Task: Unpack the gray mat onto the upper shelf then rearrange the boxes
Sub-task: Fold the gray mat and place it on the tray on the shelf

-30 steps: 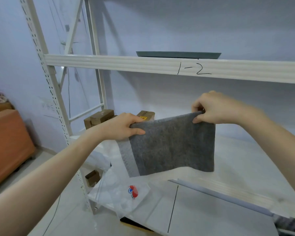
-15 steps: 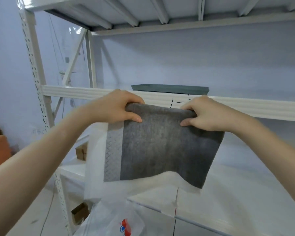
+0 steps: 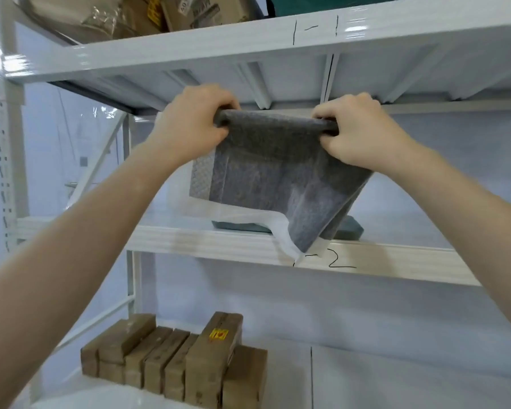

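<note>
Left hand [image 3: 198, 119] and right hand [image 3: 356, 129] are pinching the folded gray felt mat's [image 3: 275, 172] top edge, raising it toward the white metal upper shelf [image 3: 189, 54], probably to clear its front lip.

The gray mat [image 3: 278, 169] looks like matt, fuzzy felt-like cloth, its lower part inside a thin translucent plastic bag [image 3: 242, 212]. The shelf [image 3: 248, 45] is glossy white painted metal. The boxes [image 3: 174, 367] below are dull brown cardboard.
</note>
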